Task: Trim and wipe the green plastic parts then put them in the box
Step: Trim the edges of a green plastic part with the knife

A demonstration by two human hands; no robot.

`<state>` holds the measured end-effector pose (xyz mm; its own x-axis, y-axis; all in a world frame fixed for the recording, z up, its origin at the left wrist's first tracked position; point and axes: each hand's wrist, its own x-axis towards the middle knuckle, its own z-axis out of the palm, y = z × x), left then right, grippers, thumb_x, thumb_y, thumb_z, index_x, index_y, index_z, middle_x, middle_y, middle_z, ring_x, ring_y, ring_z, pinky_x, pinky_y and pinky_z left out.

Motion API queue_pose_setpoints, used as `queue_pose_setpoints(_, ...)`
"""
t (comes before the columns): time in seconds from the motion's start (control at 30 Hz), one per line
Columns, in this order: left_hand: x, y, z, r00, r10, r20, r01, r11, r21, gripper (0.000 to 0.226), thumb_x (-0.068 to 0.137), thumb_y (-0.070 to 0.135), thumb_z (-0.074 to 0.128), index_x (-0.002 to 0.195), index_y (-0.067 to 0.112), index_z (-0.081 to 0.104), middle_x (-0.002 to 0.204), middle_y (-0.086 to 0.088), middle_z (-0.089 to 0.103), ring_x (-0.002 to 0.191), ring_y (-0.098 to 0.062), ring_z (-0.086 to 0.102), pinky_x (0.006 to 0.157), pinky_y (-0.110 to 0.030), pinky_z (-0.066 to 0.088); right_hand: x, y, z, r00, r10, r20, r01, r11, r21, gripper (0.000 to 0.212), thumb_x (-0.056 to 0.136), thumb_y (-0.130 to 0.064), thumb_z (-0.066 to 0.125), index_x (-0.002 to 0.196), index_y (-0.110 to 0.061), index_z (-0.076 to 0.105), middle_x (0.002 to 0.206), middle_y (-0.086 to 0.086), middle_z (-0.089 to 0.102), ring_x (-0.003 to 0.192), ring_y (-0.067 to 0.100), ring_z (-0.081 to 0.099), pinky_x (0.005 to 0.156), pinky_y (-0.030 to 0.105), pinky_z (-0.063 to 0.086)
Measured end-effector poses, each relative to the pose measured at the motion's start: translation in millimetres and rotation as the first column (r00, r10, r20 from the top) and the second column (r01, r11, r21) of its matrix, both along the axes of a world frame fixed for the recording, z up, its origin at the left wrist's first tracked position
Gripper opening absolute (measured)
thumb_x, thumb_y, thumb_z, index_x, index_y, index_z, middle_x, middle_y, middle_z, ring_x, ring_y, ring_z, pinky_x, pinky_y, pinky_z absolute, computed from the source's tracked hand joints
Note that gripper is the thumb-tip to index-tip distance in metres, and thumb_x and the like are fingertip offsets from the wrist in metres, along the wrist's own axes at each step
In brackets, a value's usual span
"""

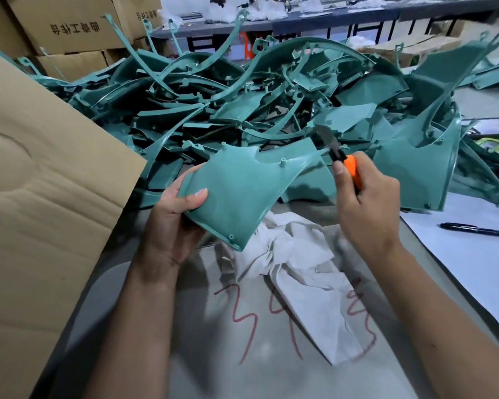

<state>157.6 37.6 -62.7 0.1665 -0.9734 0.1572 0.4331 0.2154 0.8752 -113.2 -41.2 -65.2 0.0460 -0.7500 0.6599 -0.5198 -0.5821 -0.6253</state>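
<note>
My left hand [175,214] grips a curved green plastic part [242,185] by its lower left edge, thumb on its face, above the table. My right hand [366,203] holds an orange-handled utility knife [344,161], with its blade up at the part's thin upper right tip. A crumpled white cloth [294,272] lies on the table below the part. Behind them spreads a big pile of green plastic parts [242,96]. The flap of a cardboard box [41,182] fills the left side.
A black pen [477,229] lies on white paper [473,269] at the right. A phone [490,128] sits by the pile's right edge. Cardboard boxes [69,24] are stacked at the back left. Red scribbles [248,321] mark the grey table in front.
</note>
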Motion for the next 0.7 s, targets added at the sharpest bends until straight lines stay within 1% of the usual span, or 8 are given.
queue_pose_setpoints(0.17,10,6,0,0.998,0.05,-0.047,-0.051,0.999,-0.009,0.05,0.076,0.003,0.052,0.12,0.016,0.072,0.122,-0.011,0.071,0.108,-0.03,0.07,0.096,-0.045,0.055,-14,-13,-2,0.987,-0.156,0.033,0.152,0.983,0.106,0.041,0.109,-0.038,0.049,0.078,-0.013,0.041,0.059,-0.003,0.042,0.054,0.018,0.036,0.052,0.038,0.028)
queue_pose_setpoints(0.27,7,5,0,0.996,0.085,-0.037,-0.085,0.996,0.011,0.048,0.077,0.004,0.056,0.12,0.019,0.071,0.118,-0.006,0.073,0.105,-0.025,0.072,0.088,-0.039,0.06,-22,-20,-4,0.965,-0.261,-0.03,0.261,0.946,0.193,0.044,0.108,-0.041,0.049,0.075,-0.014,0.04,0.061,-0.002,0.045,0.054,0.014,0.038,0.051,0.03,0.028)
queue_pose_setpoints(0.37,-3,-2,-1,0.98,0.146,-0.138,-0.148,0.989,-0.006,0.041,0.084,-0.003,0.059,0.115,0.019,0.075,0.119,-0.008,0.075,0.111,-0.026,0.072,0.087,-0.041,0.061,-22,-20,-3,0.95,-0.311,-0.013,0.308,0.932,0.192,0.038,0.109,-0.04,0.049,0.079,-0.016,0.044,0.063,-0.006,0.047,0.055,0.009,0.042,0.051,0.023,0.028)
queue_pose_setpoints(0.43,-11,-6,-3,0.962,0.251,-0.102,-0.252,0.968,0.006,0.041,0.091,-0.008,0.062,0.121,0.018,0.07,0.118,-0.011,0.075,0.109,-0.025,0.073,0.085,-0.035,0.061,-16,-14,0,0.962,-0.255,0.1,0.239,0.96,0.144,0.023,0.109,-0.033,0.049,0.092,-0.017,0.05,0.066,-0.007,0.053,0.057,0.006,0.051,0.051,0.018,0.034)
queue_pose_setpoints(0.5,-18,-10,-6,0.919,0.385,0.086,-0.384,0.923,-0.025,0.043,0.089,-0.006,0.069,0.103,0.033,0.078,0.101,0.002,0.08,0.1,-0.014,0.076,0.083,-0.024,0.06,-9,-6,4,0.97,-0.143,0.197,0.132,0.989,0.064,0.014,0.109,-0.025,0.047,0.101,-0.014,0.052,0.068,0.0,0.059,0.058,0.011,0.055,0.053,0.026,0.042)
queue_pose_setpoints(0.6,-27,-18,-9,0.888,0.407,0.213,-0.393,0.914,-0.103,0.049,0.088,-0.011,0.066,0.088,0.035,0.083,0.102,0.001,0.079,0.112,-0.027,0.071,0.106,-0.046,0.052,2,7,5,0.983,0.041,0.177,-0.033,0.998,-0.049,0.016,0.11,-0.018,0.046,0.101,-0.01,0.055,0.067,0.004,0.061,0.054,0.021,0.057,0.052,0.044,0.046)
queue_pose_setpoints(0.63,-28,-20,-10,0.88,0.415,0.232,-0.395,0.91,-0.127,0.047,0.087,-0.013,0.066,0.089,0.031,0.083,0.104,-0.002,0.079,0.114,-0.031,0.07,0.107,-0.05,0.05,7,10,4,0.985,0.103,0.139,-0.093,0.993,-0.075,0.016,0.11,-0.018,0.047,0.1,-0.01,0.056,0.066,0.004,0.061,0.053,0.022,0.056,0.05,0.044,0.045)
queue_pose_setpoints(0.7,-31,-22,-10,0.846,0.441,0.3,-0.398,0.897,-0.194,0.042,0.085,-0.014,0.067,0.094,0.024,0.082,0.106,-0.003,0.079,0.111,-0.028,0.071,0.104,-0.046,0.053,14,13,2,0.985,0.172,0.022,-0.168,0.979,-0.117,0.018,0.11,-0.017,0.048,0.096,-0.009,0.057,0.064,0.005,0.058,0.052,0.022,0.052,0.052,0.039,0.041)
